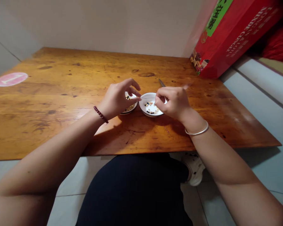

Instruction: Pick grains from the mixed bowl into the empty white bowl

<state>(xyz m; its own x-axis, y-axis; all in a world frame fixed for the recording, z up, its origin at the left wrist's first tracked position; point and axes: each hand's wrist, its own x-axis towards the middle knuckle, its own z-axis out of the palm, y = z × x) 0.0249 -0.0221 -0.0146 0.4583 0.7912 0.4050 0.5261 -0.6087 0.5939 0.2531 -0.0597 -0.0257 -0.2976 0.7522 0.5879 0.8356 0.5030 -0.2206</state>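
Note:
A thin dark strand (147,98), thread or wire, runs almost straight between my hands over a small white bowl (143,110). At its left end my left hand (120,97) pinches with thumb and fingertip, the index finger raised above. My right hand (173,101) is closed around the other end, its fingers curled and partly hiding the bowl's right side. Small dark, white and orange beads (151,112) lie scattered in this bowl. Beneath my left hand, a second bowl (126,113) holds many yellowish and dark beads and is partly covered by the hand.
The wooden table (61,94) has its front edge near my lap. Behind my right hand lies a dark pointed tool (161,83), partly hidden. A red box (228,40) stands at the back right, and a pink round sticker (11,79) is at the left.

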